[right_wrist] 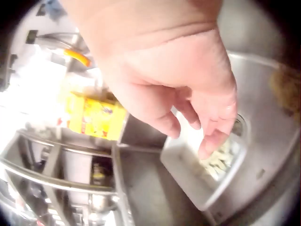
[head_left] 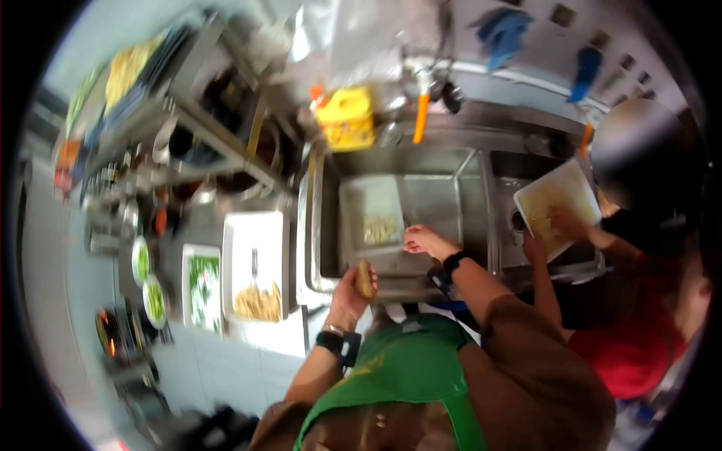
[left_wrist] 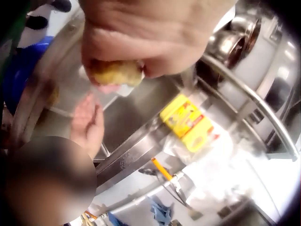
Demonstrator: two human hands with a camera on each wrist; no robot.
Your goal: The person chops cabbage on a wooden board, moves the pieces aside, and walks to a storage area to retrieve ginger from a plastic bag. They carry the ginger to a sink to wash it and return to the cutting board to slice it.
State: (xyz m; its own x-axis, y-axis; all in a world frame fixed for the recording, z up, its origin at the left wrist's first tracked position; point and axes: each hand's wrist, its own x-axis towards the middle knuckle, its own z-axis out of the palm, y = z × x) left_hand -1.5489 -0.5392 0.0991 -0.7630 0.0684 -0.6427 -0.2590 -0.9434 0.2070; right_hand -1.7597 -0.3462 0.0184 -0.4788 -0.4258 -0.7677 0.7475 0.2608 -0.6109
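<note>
My left hand (head_left: 353, 292) grips a small yellowish potato-like piece (head_left: 365, 279) at the near edge of the steel sink (head_left: 329, 225); the left wrist view shows the same piece (left_wrist: 115, 72) pinched in my fingers. My right hand (head_left: 420, 240) hovers over the sink with relaxed fingers (right_wrist: 212, 140) and holds nothing. Below it stands a white rectangular tray (head_left: 371, 203) with pale cut pieces (right_wrist: 217, 160) in it.
A second person (head_left: 639, 301) at the right scrapes a white cutting board (head_left: 558, 203) over the second basin. A yellow packet (head_left: 346, 119) stands behind the sink. Left of the sink are white trays (head_left: 256, 240) with food and bowls of greens (head_left: 153, 301).
</note>
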